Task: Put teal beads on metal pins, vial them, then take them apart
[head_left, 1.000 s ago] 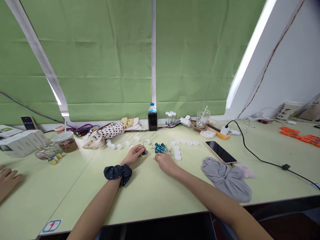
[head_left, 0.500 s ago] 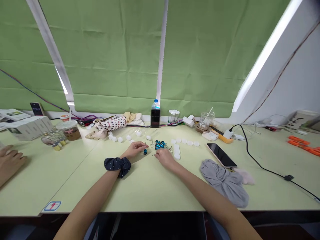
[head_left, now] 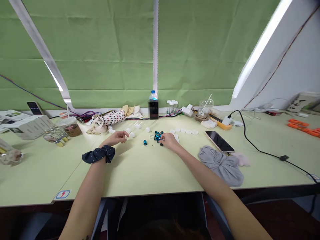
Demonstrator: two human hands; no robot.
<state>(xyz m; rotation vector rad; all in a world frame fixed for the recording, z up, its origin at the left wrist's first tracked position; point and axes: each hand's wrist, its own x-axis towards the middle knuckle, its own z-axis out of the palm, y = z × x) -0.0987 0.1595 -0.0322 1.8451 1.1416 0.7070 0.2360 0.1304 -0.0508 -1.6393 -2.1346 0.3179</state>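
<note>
My left hand (head_left: 117, 137), with a dark dotted scrunchie (head_left: 98, 154) on the wrist, reaches toward small white caps (head_left: 132, 134) on the pale green table (head_left: 150, 170); its fingers are curled and nothing clearly shows in them. My right hand (head_left: 169, 140) rests closed on a pile of small blue parts with thin metal legs (head_left: 157, 135), pinching among them. One blue part (head_left: 145, 142) stands alone on the table between my hands.
More white caps (head_left: 185, 131) lie right of the pile. A phone (head_left: 219, 141), grey cloth (head_left: 221, 164) and black cable (head_left: 262, 150) lie at right. A bottle (head_left: 153, 106), vials, a glass beaker (head_left: 205, 108), a patterned pouch (head_left: 110, 118), a drink cup (head_left: 68, 126) and boxes (head_left: 30, 126) line the back and left.
My left hand let go of the single blue part and moved left toward the white caps. My right hand moved up onto the pile. Another person's hand at far left is gone from view.
</note>
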